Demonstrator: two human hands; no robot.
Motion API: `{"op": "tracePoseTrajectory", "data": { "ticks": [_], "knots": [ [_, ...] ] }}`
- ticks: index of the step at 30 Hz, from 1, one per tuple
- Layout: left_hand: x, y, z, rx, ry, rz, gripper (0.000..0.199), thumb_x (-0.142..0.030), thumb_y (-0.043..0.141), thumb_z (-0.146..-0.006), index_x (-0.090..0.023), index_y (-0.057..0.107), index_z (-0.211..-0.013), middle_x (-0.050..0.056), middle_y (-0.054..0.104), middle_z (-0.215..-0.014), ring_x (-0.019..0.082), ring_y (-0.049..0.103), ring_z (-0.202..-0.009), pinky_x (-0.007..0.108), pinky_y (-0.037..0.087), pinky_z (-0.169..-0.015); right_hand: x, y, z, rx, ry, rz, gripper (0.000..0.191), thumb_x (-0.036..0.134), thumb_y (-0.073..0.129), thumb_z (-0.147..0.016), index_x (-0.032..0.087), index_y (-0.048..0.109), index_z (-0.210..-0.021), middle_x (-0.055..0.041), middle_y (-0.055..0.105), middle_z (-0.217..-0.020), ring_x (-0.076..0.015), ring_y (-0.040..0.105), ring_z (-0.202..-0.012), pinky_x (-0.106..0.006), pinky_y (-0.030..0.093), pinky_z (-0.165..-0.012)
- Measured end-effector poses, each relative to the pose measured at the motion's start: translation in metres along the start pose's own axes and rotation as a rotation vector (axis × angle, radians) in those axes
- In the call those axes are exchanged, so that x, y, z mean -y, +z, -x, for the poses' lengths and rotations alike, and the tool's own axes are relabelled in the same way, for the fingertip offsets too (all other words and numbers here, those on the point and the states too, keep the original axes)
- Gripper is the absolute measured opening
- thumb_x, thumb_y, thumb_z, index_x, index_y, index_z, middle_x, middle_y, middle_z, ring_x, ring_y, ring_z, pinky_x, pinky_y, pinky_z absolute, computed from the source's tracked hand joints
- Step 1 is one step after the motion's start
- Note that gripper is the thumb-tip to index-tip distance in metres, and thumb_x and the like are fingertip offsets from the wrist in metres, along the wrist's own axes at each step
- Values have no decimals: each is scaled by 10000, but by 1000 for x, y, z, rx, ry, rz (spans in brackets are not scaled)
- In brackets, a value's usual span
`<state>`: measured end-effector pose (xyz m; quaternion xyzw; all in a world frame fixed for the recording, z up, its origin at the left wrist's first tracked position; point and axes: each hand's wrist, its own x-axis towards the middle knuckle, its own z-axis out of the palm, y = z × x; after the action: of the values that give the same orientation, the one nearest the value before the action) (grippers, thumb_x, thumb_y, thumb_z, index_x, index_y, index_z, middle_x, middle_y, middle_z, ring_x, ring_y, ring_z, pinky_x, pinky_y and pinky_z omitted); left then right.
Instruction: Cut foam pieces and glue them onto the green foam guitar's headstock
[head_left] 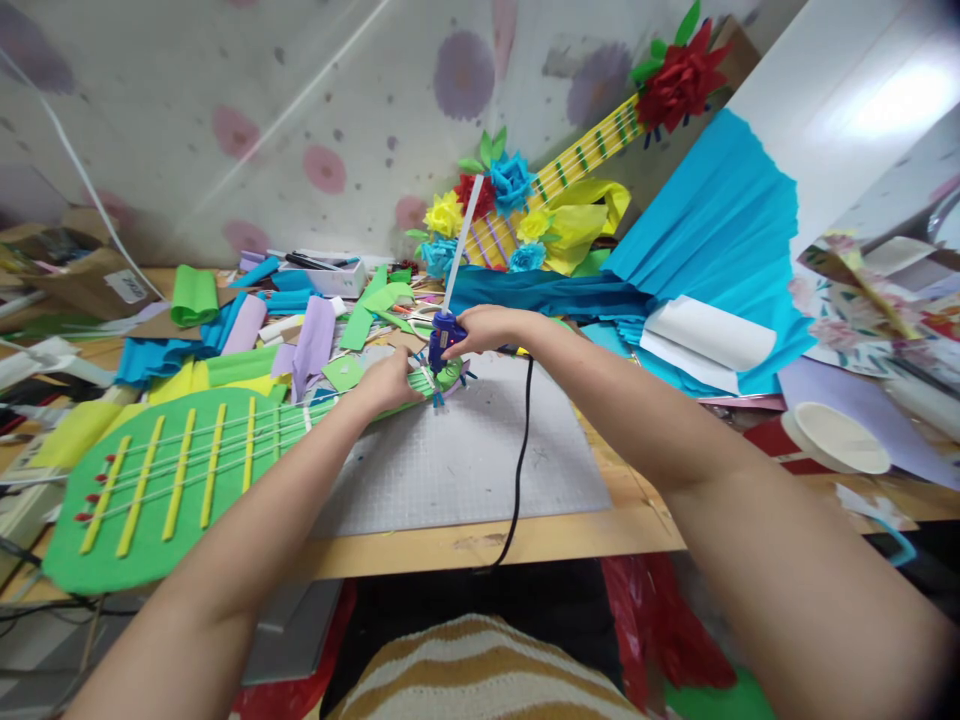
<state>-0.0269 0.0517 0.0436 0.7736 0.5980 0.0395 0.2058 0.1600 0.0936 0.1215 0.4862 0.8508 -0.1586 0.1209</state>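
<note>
A blue glue gun (444, 340), with a long white glue stick (463, 245) rising from its back, is in my right hand (484, 330). Its nozzle end is over the narrow head of a green guitar-shaped craft (196, 440). My left hand (388, 383) has its fingers closed round the neck of that craft, close to the head. Yellow strips, pale strings and small red beads cover the green body, which lies at the lower left. Blue pieces stick out at the head's sides. The nozzle tip is too small to make out.
A grey cutting mat (480, 460) lies under both hands, crossed by the gun's black cord (521, 450). Paper scraps (313, 335) crowd the left. Behind stands a yellow flowered guitar craft (592, 150); blue crepe paper (720, 230) and a red-and-white cup (832, 440) are right.
</note>
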Motion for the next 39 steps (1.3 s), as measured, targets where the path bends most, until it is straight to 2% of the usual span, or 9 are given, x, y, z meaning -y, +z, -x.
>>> {"op": "tracePoseTrajectory", "data": {
  "ticks": [6, 11, 15, 19, 26, 34, 39],
  "knots": [
    [-1, 0, -1, 9, -8, -16, 712, -377, 680, -558, -179, 353, -1159, 108, 605, -1111, 242, 579, -974, 263, 425, -705, 6, 0, 0, -47, 32, 87, 559, 611, 525, -693, 145, 621, -986, -89, 643, -861, -210, 588, -845, -244, 386, -642],
    [-3, -1, 1, 4, -12, -40, 688, -377, 671, -571, -174, 365, -1152, 107, 608, -1106, 246, 581, -977, 269, 428, -712, 5, 1, -2, -58, 44, 97, 591, 632, 503, -699, 154, 609, -1028, -98, 636, -945, -219, 582, -889, -246, 393, -665],
    [-3, -2, 2, 4, -15, -34, 690, -379, 680, -570, -179, 368, -1152, 107, 610, -1107, 240, 583, -980, 262, 427, -720, 5, 0, -1, -54, 48, 85, 570, 625, 505, -707, 143, 619, -988, -94, 635, -884, -213, 587, -845, -251, 392, -657],
    [-4, -2, 3, 5, -33, -34, 700, -390, 687, -570, -181, 365, -1154, 114, 609, -1107, 237, 584, -981, 259, 426, -727, 4, -2, -1, 4, 33, 59, 558, 626, 492, -718, 123, 638, -909, -80, 631, -780, -187, 586, -746, -255, 389, -643],
    [-5, -2, 2, -3, -37, -46, 703, -414, 691, -561, -185, 376, -1147, 114, 611, -1104, 237, 591, -964, 264, 426, -718, 2, 1, -4, 16, 4, 50, 554, 626, 507, -708, 133, 637, -925, -68, 634, -777, -170, 582, -706, -247, 379, -615],
    [-8, -4, 3, 11, -63, -45, 702, -422, 697, -552, -190, 384, -1136, 112, 613, -1090, 243, 586, -975, 269, 423, -730, 4, 3, -6, -53, 31, 107, 619, 656, 509, -686, 152, 608, -1030, -103, 633, -945, -219, 583, -880, -245, 393, -672],
    [-8, -3, 4, -14, -48, -54, 681, -444, 693, -552, -190, 411, -1118, 111, 617, -1091, 246, 585, -981, 268, 420, -730, 2, 1, -8, -65, 50, 79, 610, 661, 501, -689, 139, 627, -979, -109, 639, -913, -219, 588, -853, -258, 401, -684]
  ]
}}
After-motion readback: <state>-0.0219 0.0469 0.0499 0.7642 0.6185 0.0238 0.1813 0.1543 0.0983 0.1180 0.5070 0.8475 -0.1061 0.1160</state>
